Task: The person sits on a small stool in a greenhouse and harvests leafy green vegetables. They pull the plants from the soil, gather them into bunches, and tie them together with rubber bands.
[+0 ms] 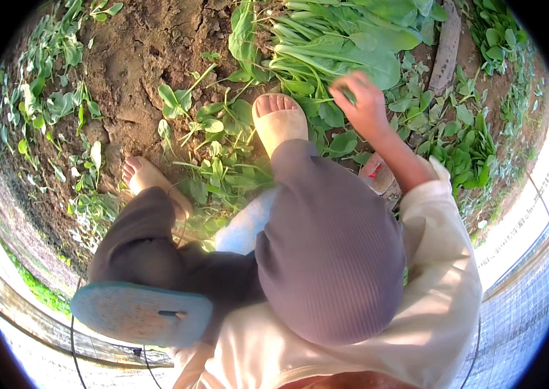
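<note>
My right hand (pixel 358 99) is at the lower edge of a pile of leafy greens (pixel 332 56) with long pale stems. Its fingers are curled and blurred, and a thin stem lies by the fingertips; whether they grip it is unclear. My left hand is out of view. At the lower left, the worn sole of a blue flip-flop (pixel 133 311) faces up over my dark trousers; what holds it is hidden. Cut leaves and small plants (pixel 218 160) lie on the soil between my feet, and a light blue object (pixel 247 223) shows partly beneath my leg.
A wooden stick (pixel 447 46) lies right of the pile. Bunched greens (pixel 468 158) sit at the right, with another bunch (pixel 495 41) at the upper right. Low plants (pixel 55 97) grow on the left. A reddish flat object (pixel 381 172) lies below my right forearm.
</note>
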The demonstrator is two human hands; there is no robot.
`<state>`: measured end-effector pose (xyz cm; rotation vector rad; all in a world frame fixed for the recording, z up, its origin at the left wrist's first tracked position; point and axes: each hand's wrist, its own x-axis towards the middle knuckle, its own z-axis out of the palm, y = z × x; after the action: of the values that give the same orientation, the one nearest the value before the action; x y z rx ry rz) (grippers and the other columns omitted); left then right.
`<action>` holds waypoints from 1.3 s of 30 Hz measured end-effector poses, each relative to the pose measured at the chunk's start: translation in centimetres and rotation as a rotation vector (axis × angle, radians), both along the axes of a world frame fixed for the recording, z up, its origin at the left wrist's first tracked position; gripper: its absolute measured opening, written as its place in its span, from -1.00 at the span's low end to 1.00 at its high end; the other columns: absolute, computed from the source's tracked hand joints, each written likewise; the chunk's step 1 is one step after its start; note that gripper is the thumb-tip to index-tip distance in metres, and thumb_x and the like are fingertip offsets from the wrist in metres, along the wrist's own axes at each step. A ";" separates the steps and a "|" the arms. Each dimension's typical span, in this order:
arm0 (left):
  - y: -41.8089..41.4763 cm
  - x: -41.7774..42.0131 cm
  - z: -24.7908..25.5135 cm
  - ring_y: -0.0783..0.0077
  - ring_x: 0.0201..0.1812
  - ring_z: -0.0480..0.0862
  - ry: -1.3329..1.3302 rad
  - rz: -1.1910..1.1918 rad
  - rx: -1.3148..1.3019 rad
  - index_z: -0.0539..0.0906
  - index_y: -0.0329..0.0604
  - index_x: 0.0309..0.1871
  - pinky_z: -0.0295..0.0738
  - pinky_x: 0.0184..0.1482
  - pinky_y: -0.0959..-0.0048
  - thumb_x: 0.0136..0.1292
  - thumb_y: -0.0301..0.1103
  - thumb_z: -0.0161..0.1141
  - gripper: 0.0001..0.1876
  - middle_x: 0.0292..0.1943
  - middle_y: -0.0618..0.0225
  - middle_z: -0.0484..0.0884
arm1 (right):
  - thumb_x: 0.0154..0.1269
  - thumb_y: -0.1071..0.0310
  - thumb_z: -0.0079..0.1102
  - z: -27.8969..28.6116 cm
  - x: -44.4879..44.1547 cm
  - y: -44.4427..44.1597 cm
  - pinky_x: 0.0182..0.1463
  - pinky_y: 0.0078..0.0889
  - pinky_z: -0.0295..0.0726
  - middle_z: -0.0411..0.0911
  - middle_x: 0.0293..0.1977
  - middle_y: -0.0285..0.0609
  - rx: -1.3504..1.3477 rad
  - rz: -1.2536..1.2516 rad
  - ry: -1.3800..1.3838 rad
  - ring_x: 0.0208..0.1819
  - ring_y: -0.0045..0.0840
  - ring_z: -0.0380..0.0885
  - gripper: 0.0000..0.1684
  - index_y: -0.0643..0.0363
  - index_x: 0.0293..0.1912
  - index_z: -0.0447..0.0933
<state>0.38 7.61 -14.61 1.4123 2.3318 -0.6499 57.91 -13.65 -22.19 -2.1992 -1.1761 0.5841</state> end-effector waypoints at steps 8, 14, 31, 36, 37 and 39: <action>4.2 3.5 20.6 0.33 0.04 0.48 0.003 -0.204 0.341 0.46 -0.23 0.05 0.38 0.07 0.32 0.21 -0.10 -0.02 -0.55 0.10 0.11 0.37 | -0.13 0.34 0.30 -4.3 2.7 6.8 -0.17 -0.37 0.43 0.43 -0.32 -0.28 0.214 0.179 -0.338 -0.21 -0.40 0.39 -0.73 0.14 -0.36 0.47; 10.3 24.2 26.2 0.33 0.08 0.44 -0.112 -1.069 0.378 0.54 -0.26 -0.04 0.29 0.14 0.40 0.27 -0.29 -0.11 -0.68 0.04 0.18 0.45 | 0.09 0.36 0.17 -2.8 2.1 6.1 -0.35 -0.39 0.49 0.50 -0.42 -0.06 0.256 0.081 0.094 -0.44 -0.22 0.52 -0.77 0.28 -0.32 0.36; -7.3 45.5 -11.9 0.61 -0.26 0.51 -1.688 0.026 -0.337 0.31 -0.26 0.15 0.44 -0.30 0.65 0.04 -0.35 0.29 -0.40 -0.21 0.32 0.53 | 0.03 0.23 0.20 -0.7 2.6 6.8 -0.33 -0.46 0.42 0.48 -0.50 -0.16 -0.246 0.131 0.243 -0.47 -0.49 0.43 -0.66 0.18 -0.21 0.42; -8.0 46.8 -12.3 0.78 -0.51 0.40 -1.748 -0.144 -0.079 0.47 -0.09 0.02 0.34 -0.46 0.73 0.06 -0.39 0.26 -0.59 -0.47 0.50 0.52 | 0.00 0.29 0.13 -0.7 2.4 7.3 -0.31 -0.27 0.42 0.50 -0.43 0.02 -0.385 0.257 -0.018 -0.38 -0.14 0.47 -0.67 0.22 -0.20 0.38; -8.1 46.8 -12.2 0.80 -0.56 0.36 -1.773 -0.148 -0.023 0.49 -0.07 -0.01 0.32 -0.51 0.72 0.05 -0.36 0.27 -0.61 -0.56 0.52 0.50 | -0.01 0.28 0.12 -0.7 2.4 7.4 -0.29 -0.23 0.43 0.50 -0.42 0.02 -0.412 0.273 -0.004 -0.35 -0.13 0.48 -0.66 0.22 -0.21 0.38; -8.0 46.5 -11.6 0.80 -0.49 0.40 -1.753 -0.140 -0.036 0.50 -0.16 -0.05 0.33 -0.45 0.76 0.10 -0.44 0.22 -0.69 -0.48 0.53 0.51 | -0.04 0.25 0.10 -0.3 2.4 7.6 -0.25 -0.14 0.44 0.51 -0.41 0.03 -0.463 0.307 0.026 -0.29 -0.10 0.49 -0.66 0.22 -0.24 0.39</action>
<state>46.88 -0.43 -26.25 1.1879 0.7909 0.4678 60.34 -6.09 -22.48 -2.3832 -1.4961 1.1038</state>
